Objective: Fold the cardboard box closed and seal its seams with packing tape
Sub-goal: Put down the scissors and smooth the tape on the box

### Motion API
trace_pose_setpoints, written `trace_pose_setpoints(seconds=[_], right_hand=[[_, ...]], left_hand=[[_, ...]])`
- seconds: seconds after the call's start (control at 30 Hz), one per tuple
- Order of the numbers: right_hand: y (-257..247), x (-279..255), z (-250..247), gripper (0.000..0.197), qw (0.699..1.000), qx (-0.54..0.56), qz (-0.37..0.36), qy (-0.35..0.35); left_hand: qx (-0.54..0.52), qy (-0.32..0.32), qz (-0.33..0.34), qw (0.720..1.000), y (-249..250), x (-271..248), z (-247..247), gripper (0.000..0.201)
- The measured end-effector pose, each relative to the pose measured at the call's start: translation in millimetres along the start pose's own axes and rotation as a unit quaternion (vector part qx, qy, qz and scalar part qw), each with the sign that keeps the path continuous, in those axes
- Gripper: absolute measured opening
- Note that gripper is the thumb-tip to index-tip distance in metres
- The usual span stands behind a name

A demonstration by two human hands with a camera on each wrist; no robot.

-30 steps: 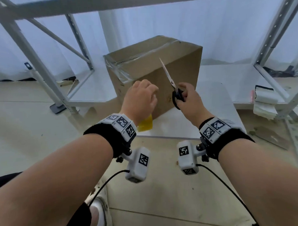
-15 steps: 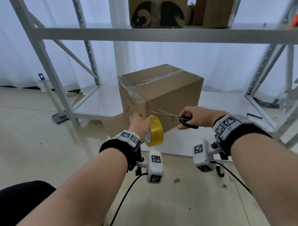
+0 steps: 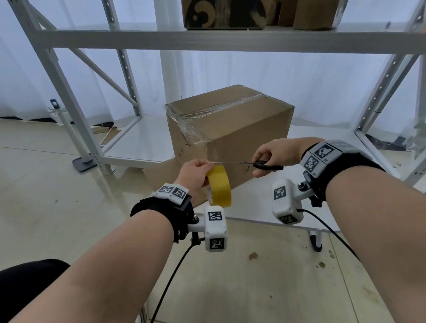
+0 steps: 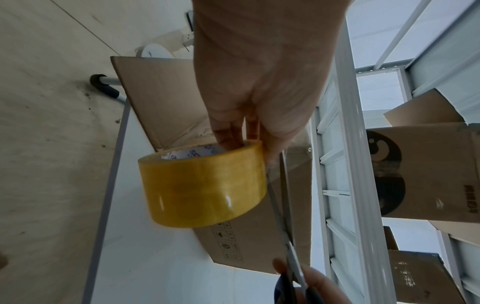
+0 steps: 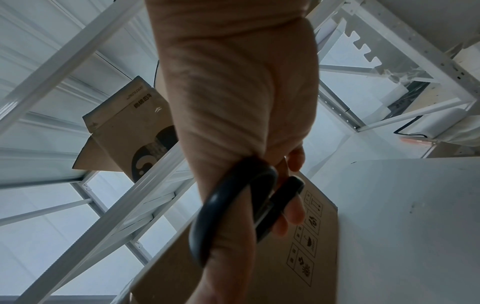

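A closed brown cardboard box (image 3: 232,126) stands on a low white table (image 3: 281,202), with clear tape over its top seam and down its near corner. My left hand (image 3: 195,174) grips a yellow tape roll (image 3: 220,185) in front of the box, fingers inside its core (image 4: 228,139). A clear strip runs from the roll up to the box corner. My right hand (image 3: 272,154) holds black-handled scissors (image 3: 265,164), their blades (image 4: 280,205) pointing left and lying across the strip beside the roll. The scissor handles (image 5: 233,205) wrap my thumb and fingers.
A grey metal shelving frame (image 3: 67,98) surrounds the table. Other cardboard boxes (image 3: 223,11) stand on the shelf above. The floor is pale tile (image 3: 39,191). Cables hang from both wrist cameras. A dark-clothed knee (image 3: 25,281) shows at lower left.
The scissors swung down from pointing up to lying level across the tape. My left hand lowered with the roll, pulling the strip away from the box. The head view tilted up.
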State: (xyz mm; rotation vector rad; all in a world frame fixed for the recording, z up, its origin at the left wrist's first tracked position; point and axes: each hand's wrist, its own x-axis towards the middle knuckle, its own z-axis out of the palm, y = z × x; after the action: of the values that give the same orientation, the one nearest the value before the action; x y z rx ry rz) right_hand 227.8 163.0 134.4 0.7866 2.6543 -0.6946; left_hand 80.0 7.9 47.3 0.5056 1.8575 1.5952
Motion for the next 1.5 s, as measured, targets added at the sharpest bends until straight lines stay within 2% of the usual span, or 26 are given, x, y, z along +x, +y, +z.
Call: trace_pose_setpoints(seconds=[0.17, 0.57, 0.87, 1.1, 1.37, 1.5], right_hand=[[-4, 10, 1, 0.043, 1.000, 0.017, -0.009, -0.013], [-14, 25, -1, 0.039, 0.998, 0.038, -0.037, -0.014], [-16, 26, -3, 0.035, 0.998, 0.031, -0.057, 0.014], [-17, 26, -4, 0.029, 0.997, 0.029, -0.068, 0.021], [-18, 26, -5, 0.030, 0.998, 0.022, -0.064, 0.019], [-19, 26, -2, 0.034, 0.998, 0.034, -0.059, -0.009]], left_hand=[[-0.001, -0.013, -0.005, 1.000, 2, 0, -6, 0.008], [-0.095, -0.032, -0.043, 0.994, 3, 1, -10, 0.004], [-0.137, -0.018, -0.068, 0.988, 5, 2, -8, 0.013], [-0.121, -0.033, -0.069, 0.990, 11, 5, -12, 0.002], [-0.097, -0.037, -0.054, 0.993, 11, 7, -13, 0.004], [-0.083, -0.035, -0.045, 0.995, 11, 9, -15, 0.005]])
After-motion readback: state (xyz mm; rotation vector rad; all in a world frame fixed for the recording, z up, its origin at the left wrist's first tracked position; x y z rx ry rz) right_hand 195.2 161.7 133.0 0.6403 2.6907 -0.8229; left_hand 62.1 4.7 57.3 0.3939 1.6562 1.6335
